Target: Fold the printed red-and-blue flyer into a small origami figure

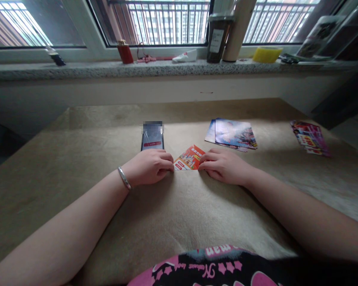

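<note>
A small orange-red printed paper (188,158), its top coming to a point, lies on the table in front of me. My left hand (153,166), with a silver bangle on its wrist, has its fingers closed at the paper's left corner. At the right corner, the fingers of my right hand (222,165) pinch the paper's edge. Just beyond my left hand a phone (152,136) lies on the table, its lower end close to my knuckles. Beyond my right hand sit several glossy picture sheets (235,133), loosely stacked.
Several pink and purple printed leaflets (310,138) lie fanned near the right edge of the table (107,115). Along the granite windowsill (92,70) stand a red bottle (125,52), a dark lidded jar (218,39), a beige cylinder (238,31) and a yellow roll (266,55).
</note>
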`<state>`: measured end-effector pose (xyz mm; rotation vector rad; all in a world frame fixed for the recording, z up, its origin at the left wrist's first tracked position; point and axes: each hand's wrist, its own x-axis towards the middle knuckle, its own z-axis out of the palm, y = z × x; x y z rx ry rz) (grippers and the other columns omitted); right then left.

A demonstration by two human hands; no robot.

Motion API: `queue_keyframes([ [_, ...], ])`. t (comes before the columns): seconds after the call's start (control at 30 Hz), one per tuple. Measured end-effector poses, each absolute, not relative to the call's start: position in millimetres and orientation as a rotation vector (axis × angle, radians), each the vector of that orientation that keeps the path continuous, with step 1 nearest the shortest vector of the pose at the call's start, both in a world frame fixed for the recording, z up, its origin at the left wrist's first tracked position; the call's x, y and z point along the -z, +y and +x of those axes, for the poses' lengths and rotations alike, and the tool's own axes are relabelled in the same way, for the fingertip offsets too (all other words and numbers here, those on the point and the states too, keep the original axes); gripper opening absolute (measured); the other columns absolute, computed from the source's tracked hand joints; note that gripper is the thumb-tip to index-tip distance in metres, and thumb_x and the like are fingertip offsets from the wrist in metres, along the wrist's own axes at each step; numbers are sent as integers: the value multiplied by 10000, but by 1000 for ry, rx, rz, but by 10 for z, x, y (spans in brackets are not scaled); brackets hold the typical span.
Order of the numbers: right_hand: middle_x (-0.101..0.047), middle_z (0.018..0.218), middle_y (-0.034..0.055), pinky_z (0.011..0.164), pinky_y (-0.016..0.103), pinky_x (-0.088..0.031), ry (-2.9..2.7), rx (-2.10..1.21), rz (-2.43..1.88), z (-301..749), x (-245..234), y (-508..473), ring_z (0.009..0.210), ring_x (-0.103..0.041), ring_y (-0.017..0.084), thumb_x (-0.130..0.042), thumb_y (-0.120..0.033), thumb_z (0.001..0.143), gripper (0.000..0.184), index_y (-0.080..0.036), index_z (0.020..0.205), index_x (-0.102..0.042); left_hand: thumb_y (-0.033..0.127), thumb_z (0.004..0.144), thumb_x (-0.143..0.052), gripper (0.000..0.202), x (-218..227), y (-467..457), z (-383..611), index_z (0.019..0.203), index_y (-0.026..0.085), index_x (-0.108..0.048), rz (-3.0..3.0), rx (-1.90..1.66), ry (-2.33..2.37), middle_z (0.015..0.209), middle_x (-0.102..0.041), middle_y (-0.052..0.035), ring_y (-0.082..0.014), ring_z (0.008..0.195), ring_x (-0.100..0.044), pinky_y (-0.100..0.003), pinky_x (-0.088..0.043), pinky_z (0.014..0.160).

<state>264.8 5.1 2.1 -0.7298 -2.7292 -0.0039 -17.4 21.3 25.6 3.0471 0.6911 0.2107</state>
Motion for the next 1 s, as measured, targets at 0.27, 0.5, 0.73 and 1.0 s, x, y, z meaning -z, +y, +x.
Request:
queue_keyframes([
  [0.27, -669, 1004, 84, 725, 324, -447, -2740, -18, -728, 2657, 0, 66, 853, -527, 185, -453, -178, 875, 263, -205, 996, -686, 76, 746, -466, 310, -262, 207, -279, 872, 245, -693, 3047, -202, 729, 864, -685, 10, -145, 790, -591, -257, -467, 708],
  [0.5, -670, 1002, 79, 718, 323, -445, -2728, -11, -711, 2663, -9, 67, 848, -527, 185, -455, -169, 867, 265, -204, 990, -687, 81, 735, -459, 331, -273, 201, -299, 879, 258, -698, 3023, -152, 783, 858, -675, 8, -140, 799, -595, -257, -468, 727],
  [0.73, -670, 1002, 76, 719, 322, -444, -2729, -26, -709, 2676, 13, 73, 846, -525, 181, -462, -162, 859, 268, -210, 1001, -684, 108, 769, -473, 288, -321, 236, -377, 823, 266, -708, 3016, -143, 786, 803, -673, 18, -138, 782, -582, -250, -453, 725],
  [1.0, -666, 1009, 86, 725, 317, -450, -2722, -49, -722, 2670, 17, 69, 859, -535, 179, -464, -170, 870, 253, -206, 991, -683, 136, 788, -464, 227, -290, 214, -364, 770, 214, -677, 2960, -148, 857, 810, -645, -10, -129, 740, -588, -235, -457, 676],
])
